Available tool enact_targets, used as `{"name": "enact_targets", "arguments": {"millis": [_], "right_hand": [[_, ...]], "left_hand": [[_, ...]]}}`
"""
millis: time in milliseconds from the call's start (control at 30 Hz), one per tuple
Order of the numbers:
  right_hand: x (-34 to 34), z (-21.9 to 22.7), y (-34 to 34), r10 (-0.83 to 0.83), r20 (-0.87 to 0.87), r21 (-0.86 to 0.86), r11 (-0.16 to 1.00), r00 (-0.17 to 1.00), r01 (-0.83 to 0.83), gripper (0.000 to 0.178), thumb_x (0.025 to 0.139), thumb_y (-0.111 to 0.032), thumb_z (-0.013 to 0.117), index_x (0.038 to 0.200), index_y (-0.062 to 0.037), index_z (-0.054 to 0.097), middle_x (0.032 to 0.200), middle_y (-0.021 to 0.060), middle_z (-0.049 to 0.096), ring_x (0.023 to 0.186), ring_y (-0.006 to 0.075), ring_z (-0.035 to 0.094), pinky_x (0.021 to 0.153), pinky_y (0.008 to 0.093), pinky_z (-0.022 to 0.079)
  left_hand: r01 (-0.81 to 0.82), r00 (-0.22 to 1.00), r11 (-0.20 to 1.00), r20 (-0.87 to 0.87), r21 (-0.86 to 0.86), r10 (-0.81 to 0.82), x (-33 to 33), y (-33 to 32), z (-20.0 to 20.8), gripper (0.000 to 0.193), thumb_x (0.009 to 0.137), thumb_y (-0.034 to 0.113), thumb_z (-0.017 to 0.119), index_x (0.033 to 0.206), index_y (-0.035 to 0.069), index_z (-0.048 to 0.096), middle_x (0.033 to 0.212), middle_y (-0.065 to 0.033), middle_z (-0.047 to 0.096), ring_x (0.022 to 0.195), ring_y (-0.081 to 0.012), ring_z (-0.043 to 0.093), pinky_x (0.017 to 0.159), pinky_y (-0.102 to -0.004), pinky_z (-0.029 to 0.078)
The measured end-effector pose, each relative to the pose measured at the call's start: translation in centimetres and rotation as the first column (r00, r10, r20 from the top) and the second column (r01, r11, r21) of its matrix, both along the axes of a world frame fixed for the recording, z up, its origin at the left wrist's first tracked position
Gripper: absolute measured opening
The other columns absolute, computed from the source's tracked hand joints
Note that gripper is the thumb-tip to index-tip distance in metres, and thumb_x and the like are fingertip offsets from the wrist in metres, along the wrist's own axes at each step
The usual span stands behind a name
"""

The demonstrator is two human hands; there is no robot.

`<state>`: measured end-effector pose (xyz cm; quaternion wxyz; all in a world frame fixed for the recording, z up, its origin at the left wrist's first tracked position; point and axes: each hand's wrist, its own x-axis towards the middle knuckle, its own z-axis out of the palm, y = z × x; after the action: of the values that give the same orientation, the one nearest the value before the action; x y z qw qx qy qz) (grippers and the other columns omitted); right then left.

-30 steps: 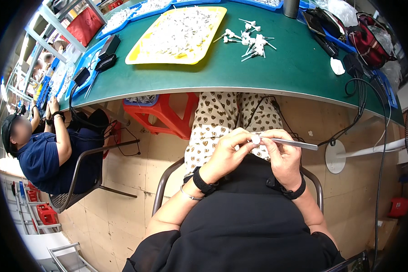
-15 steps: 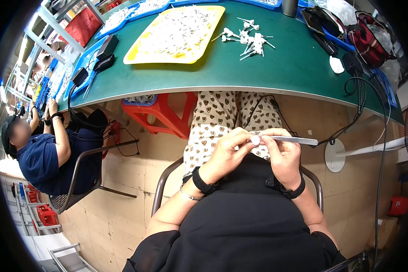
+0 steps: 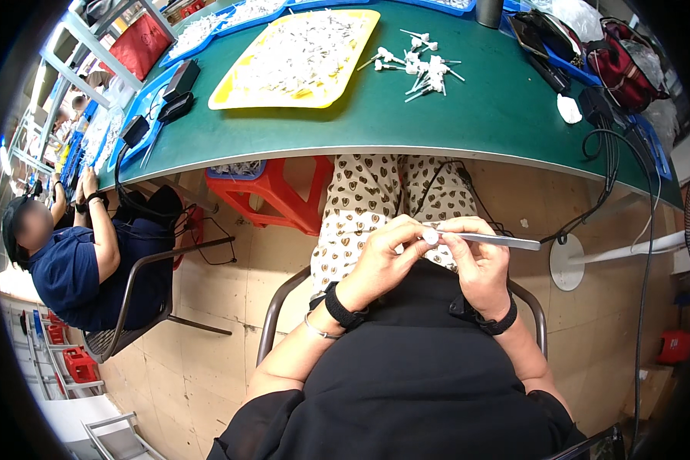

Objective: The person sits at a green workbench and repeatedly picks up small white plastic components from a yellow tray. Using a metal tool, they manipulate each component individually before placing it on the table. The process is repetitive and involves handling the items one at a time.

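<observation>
Above my lap, just in front of the table's edge, my two hands meet. My left hand [image 3: 393, 251] pinches a small round white part [image 3: 430, 236] between thumb and fingertips. Closed around a pair of metal tweezers [image 3: 501, 240], my right hand [image 3: 477, 251] has its thumb close to the white part. The tweezers' blunt end sticks out to the right; their tips are hidden by my fingers. On the table ahead lies a loose pile of white parts with thin stems [image 3: 429, 69]. Left of it, a yellow tray [image 3: 221, 98] is heaped with small white pieces.
The green table [image 3: 284, 132] spans the front. Blue trays [image 3: 161, 115] line its left and far sides. At the right are a dark red bag [image 3: 629, 65], black cables [image 3: 607, 146] and a fan. A red stool [image 3: 264, 201] stands beneath. A co-worker [image 3: 77, 245] sits at the left.
The tweezers' outer end has tipped slightly downward and to the right. The white part has shifted slightly left and down between my fingers.
</observation>
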<state>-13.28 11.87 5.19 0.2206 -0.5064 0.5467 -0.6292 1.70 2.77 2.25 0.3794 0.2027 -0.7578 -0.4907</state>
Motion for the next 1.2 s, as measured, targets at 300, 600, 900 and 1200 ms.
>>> {"name": "enact_targets", "arguments": {"millis": [300, 600, 900, 1200], "right_hand": [[-0.08, -0.06, 0.06, -0.014, -0.05, 0.016, 1.0, 0.999, 0.015, 0.004, 0.093, 0.0, 0.07, 0.096, 0.0021, 0.069, 0.079, 0.0059, 0.068, 0.067, 0.0117, 0.063, 0.06, 0.0254, 0.049], [-0.09, 0.19, -0.03, -0.019, -0.077, 0.017, 1.0, 0.997, 0.021, 0.004, 0.093, 0.0, 0.069, 0.095, 0.0028, 0.068, 0.077, 0.0068, 0.068, 0.065, 0.0127, 0.064, 0.059, 0.0258, 0.05], [-0.05, 0.26, -0.06, -0.02, -0.063, 0.023, 1.0, 0.998, 0.021, 0.003, 0.092, 0.0, 0.07, 0.093, 0.0022, 0.069, 0.076, 0.0068, 0.068, 0.064, 0.0128, 0.064, 0.057, 0.0257, 0.049], [-0.26, 0.61, -0.06, -0.009, -0.121, 0.013, 1.0, 0.993, 0.01, 0.001, 0.091, 0.001, 0.07, 0.092, 0.0022, 0.07, 0.077, 0.0077, 0.068, 0.064, 0.0145, 0.065, 0.057, 0.0269, 0.05]], "left_hand": [[-0.007, 1.0, 1.0, 0.009, -0.011, 0.007, -0.06, 0.14, 0.0, 0.011, 0.091, 0.004, 0.074, 0.101, 0.001, 0.072, 0.091, -0.0068, 0.07, 0.078, -0.016, 0.062, 0.069, -0.0281, 0.05], [-0.004, 1.0, 0.998, 0.002, -0.067, 0.005, -0.08, 0.0, -0.48, 0.014, 0.089, 0.001, 0.073, 0.103, 0.001, 0.072, 0.089, -0.008, 0.066, 0.074, -0.0182, 0.063, 0.066, -0.0295, 0.051], [-0.01, 1.0, 0.999, 0.01, -0.033, 0.01, -0.07, 0.13, -0.17, 0.011, 0.09, 0.005, 0.075, 0.101, 0.001, 0.072, 0.089, -0.0067, 0.069, 0.077, -0.0164, 0.062, 0.068, -0.0287, 0.049], [0.003, 1.0, 0.999, 0.02, -0.047, -0.002, -0.02, 0.14, -0.11, 0.015, 0.087, 0.001, 0.074, 0.102, 0.001, 0.072, 0.089, -0.009, 0.066, 0.075, -0.0204, 0.063, 0.068, -0.0308, 0.052]]}}
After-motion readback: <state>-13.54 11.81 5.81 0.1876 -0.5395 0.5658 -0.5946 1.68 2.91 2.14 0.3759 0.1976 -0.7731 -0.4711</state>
